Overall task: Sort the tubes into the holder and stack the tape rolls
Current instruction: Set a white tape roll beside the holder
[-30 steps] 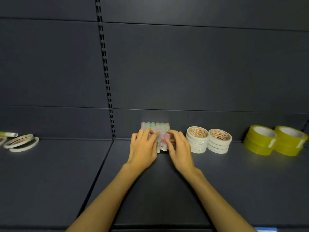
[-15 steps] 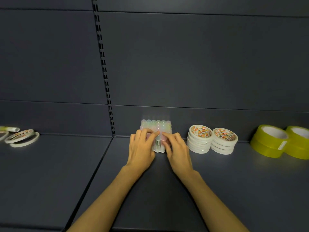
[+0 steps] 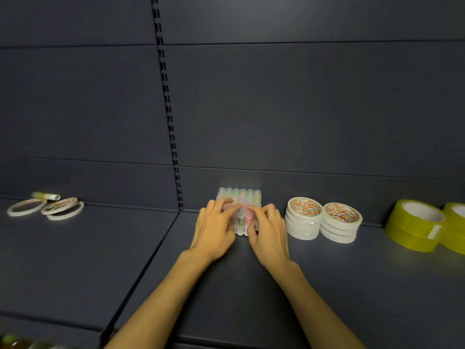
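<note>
On the shelf (image 3: 226,285), the tubes (image 3: 240,197) stand at the back wall with both hands before them, two stacks of tape rolls (image 3: 323,220) sit just right of them, two big rolls (image 3: 415,227) farther right, and three flat rolls (image 3: 47,210) lie far left.

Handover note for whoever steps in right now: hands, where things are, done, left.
Left hand and right hand: both on the block of tubes at the shelf's back, fingers curled on the front tubes.
Done: two white tape stacks beside the tubes, yellow rolls far right.
Left: three thin loose rolls and one stray tube on the left shelf.
</note>
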